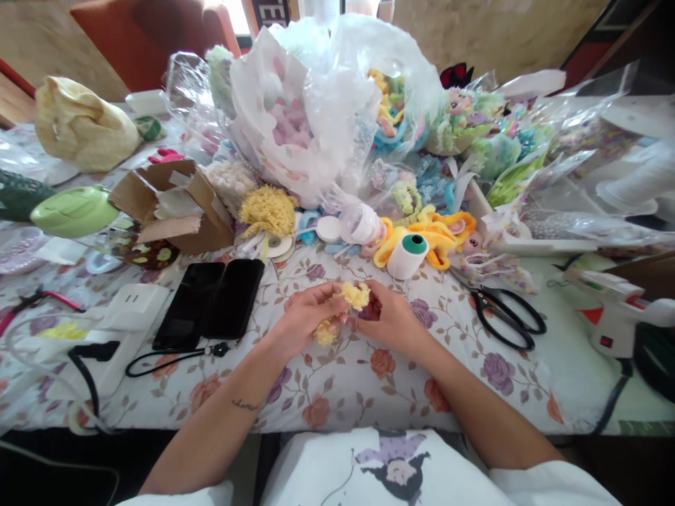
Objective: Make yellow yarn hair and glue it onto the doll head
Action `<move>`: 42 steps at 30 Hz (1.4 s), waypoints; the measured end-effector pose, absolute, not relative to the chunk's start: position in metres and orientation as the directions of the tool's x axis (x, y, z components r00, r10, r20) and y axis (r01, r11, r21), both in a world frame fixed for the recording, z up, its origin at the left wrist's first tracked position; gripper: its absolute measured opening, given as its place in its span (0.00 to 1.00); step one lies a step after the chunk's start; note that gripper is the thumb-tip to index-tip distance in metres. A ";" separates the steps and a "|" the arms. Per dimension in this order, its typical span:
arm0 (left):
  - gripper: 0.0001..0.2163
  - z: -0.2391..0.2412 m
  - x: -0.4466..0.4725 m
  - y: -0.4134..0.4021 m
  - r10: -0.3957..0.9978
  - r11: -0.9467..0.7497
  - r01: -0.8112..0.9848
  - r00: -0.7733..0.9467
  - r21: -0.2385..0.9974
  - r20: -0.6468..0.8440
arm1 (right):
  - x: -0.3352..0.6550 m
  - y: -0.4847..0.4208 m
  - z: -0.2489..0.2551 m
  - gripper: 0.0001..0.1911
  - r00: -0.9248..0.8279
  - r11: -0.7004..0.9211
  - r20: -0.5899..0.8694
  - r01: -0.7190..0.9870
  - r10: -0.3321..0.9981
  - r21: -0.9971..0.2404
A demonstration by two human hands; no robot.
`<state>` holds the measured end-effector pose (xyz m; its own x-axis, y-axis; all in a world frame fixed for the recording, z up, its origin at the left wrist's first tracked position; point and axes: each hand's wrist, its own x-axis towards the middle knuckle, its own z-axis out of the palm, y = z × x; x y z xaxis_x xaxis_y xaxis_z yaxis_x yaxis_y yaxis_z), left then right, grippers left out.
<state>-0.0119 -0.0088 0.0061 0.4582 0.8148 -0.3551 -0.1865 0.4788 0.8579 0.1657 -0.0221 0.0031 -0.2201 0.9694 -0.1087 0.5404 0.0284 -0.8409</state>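
Observation:
My left hand (304, 318) and my right hand (389, 316) meet over the flowered tablecloth (337, 379), near its front edge. Both grip one fluffy yellow yarn piece (356, 295); its upper tuft shows between my fingertips and a lower tuft pokes out under my left fingers. A white thread spool with a green core (407, 256) stands just beyond my right hand. Black scissors (506, 318) lie to the right of it.
Two black phones (211, 301) lie left of my hands, beside a white power strip (119, 323). An open cardboard box (169, 207), a yellow pompom (268, 209) and plastic bags of coloured yarn (327, 112) crowd the back. A white glue gun (616, 309) sits at right.

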 end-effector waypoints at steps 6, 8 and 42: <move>0.10 0.008 -0.006 -0.011 0.888 0.337 0.004 0.331 0.941 -0.319 | 0.163 -0.023 0.006 0.23 -0.239 0.113 -0.047 0.610 0.970 -0.785; 0.09 0.008 -0.005 -0.011 0.904 0.291 0.081 0.304 0.953 -0.302 | 0.163 -0.024 0.006 0.24 -0.243 0.137 -0.027 0.629 0.970 -0.766; 0.07 -0.011 -0.002 0.002 0.971 0.095 -0.186 -0.197 0.978 -0.132 | 0.166 -0.034 -0.022 0.21 -0.391 0.627 0.494 0.561 0.776 -0.541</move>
<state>-0.0022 0.0024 -0.0107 -0.1973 0.9714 -0.1321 -0.1860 0.0952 0.9779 0.1658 -0.0337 -0.0215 -0.3912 0.7764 0.4941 0.5612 0.6268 -0.5406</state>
